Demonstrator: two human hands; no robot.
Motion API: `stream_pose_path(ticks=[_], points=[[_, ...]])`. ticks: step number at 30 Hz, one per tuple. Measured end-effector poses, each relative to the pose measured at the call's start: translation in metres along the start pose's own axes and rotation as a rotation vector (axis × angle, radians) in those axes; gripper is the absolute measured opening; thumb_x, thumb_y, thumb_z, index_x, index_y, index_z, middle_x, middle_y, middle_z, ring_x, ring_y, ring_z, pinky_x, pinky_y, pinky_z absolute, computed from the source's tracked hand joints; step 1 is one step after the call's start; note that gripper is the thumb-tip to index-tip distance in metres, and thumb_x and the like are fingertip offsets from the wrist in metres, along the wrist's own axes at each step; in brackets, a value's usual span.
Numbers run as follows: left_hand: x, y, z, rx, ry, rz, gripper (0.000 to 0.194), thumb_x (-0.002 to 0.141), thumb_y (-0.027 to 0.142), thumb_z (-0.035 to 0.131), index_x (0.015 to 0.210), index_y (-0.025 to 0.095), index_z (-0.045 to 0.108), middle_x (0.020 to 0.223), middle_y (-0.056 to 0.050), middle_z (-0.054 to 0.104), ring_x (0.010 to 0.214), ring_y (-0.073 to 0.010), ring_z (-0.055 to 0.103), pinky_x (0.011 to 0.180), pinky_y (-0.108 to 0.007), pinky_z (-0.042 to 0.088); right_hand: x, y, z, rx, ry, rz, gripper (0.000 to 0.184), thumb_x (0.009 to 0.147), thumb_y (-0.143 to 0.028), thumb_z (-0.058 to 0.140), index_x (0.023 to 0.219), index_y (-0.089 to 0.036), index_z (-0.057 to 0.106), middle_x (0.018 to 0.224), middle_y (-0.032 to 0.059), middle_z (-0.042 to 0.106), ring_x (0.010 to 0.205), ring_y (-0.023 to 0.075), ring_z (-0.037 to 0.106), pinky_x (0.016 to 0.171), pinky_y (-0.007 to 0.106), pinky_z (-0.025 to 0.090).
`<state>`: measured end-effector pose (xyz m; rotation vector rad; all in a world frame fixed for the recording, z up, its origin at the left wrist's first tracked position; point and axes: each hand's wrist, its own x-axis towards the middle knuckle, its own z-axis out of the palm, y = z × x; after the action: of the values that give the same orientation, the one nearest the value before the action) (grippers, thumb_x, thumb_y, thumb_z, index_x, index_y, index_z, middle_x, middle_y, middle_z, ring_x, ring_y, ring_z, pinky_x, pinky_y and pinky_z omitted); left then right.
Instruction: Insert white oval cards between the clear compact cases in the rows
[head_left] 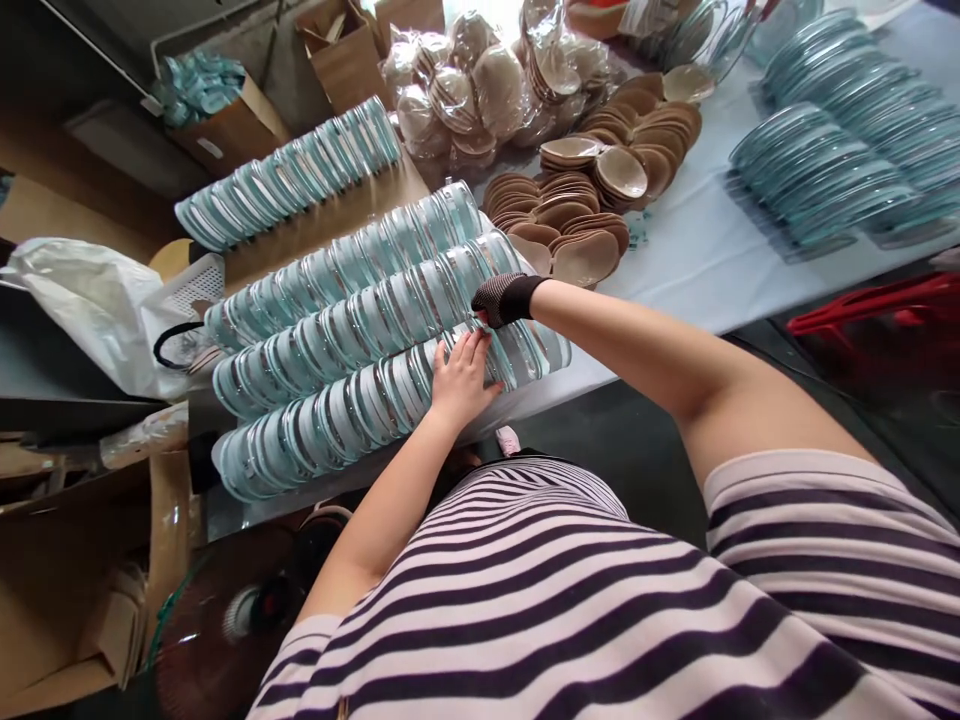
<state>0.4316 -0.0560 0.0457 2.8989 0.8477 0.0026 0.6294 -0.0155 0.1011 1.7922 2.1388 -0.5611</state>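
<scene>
My left hand (459,378) lies flat with fingers stretched out on the nearest row of clear plastic packs (330,425), near that row's right end. My right hand (501,298), in a dark knit glove, is curled at the right end of the row behind (360,325), fingers closed against the packs; what it grips is hidden. Three long rows of these packs lie side by side on the table edge. Beige round pads (592,190) are heaped just beyond my right hand.
A further row of packs (292,175) lies on a cardboard box at the back. Bagged beige pads (480,85) sit behind the loose ones. Blue-tinted stacks (825,170) cover the pale tablecloth (697,270) at right. White plastic bag (82,300) at left; a red crate (885,310) at right.
</scene>
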Motion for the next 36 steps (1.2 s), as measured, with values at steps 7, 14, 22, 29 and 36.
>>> stream_pose_path(ticks=[7, 14, 22, 29, 36], points=[[-0.002, -0.001, 0.000, -0.039, 0.021, 0.014, 0.078, 0.087, 0.048, 0.060, 0.154, 0.020, 0.034, 0.160, -0.008, 0.035, 0.150, -0.0276, 0.029, 0.125, -0.052, 0.010, -0.074, -0.022, 0.066, 0.207, 0.299, -0.012, 0.027, 0.085, -0.022, 0.055, 0.104, -0.015, 0.073, 0.096, 0.0108, 0.073, 0.082, 0.0198, 0.066, 0.067, 0.026, 0.040], [-0.004, -0.001, 0.004, -0.066, 0.035, 0.030, 0.078, 0.088, 0.048, 0.060, 0.154, 0.017, 0.033, 0.160, -0.010, 0.035, 0.150, -0.0270, 0.029, 0.125, -0.052, 0.005, -0.101, -0.062, 0.205, 0.348, 0.360, 0.179, 0.031, 0.092, -0.025, 0.051, 0.112, -0.017, 0.073, 0.115, 0.0142, 0.070, 0.092, 0.0215, 0.068, 0.072, 0.027, 0.047], [0.006, 0.008, -0.009, -0.045, 0.037, 0.100, 0.077, 0.090, 0.046, 0.059, 0.155, 0.017, 0.032, 0.164, -0.010, 0.026, 0.154, -0.0311, 0.015, 0.123, -0.059, 0.004, -0.105, -0.023, 0.135, 0.341, 0.740, 0.362, 0.036, 0.097, -0.032, 0.045, 0.117, -0.018, 0.071, 0.109, 0.0132, 0.073, 0.101, 0.0234, 0.067, 0.086, 0.032, 0.049], [0.042, 0.031, 0.000, 0.026, -0.050, 0.151, 0.078, 0.093, 0.054, 0.048, 0.157, 0.014, 0.027, 0.162, -0.012, 0.030, 0.151, -0.0297, 0.026, 0.123, -0.056, 0.014, -0.033, 0.027, 0.008, 0.063, 0.051, 0.288, 0.033, 0.084, -0.018, 0.060, 0.114, -0.010, 0.071, 0.105, 0.0194, 0.071, 0.097, 0.0297, 0.067, 0.079, 0.037, 0.048], [0.037, 0.031, 0.002, 0.024, -0.049, 0.134, 0.077, 0.092, 0.052, 0.050, 0.157, 0.018, 0.028, 0.163, -0.009, 0.030, 0.150, -0.0283, 0.026, 0.124, -0.055, 0.014, -0.070, 0.024, 0.035, 0.066, 0.183, 0.148, 0.027, 0.089, -0.025, 0.053, 0.098, -0.013, 0.075, 0.093, 0.0144, 0.073, 0.087, 0.0241, 0.067, 0.073, 0.031, 0.044]])
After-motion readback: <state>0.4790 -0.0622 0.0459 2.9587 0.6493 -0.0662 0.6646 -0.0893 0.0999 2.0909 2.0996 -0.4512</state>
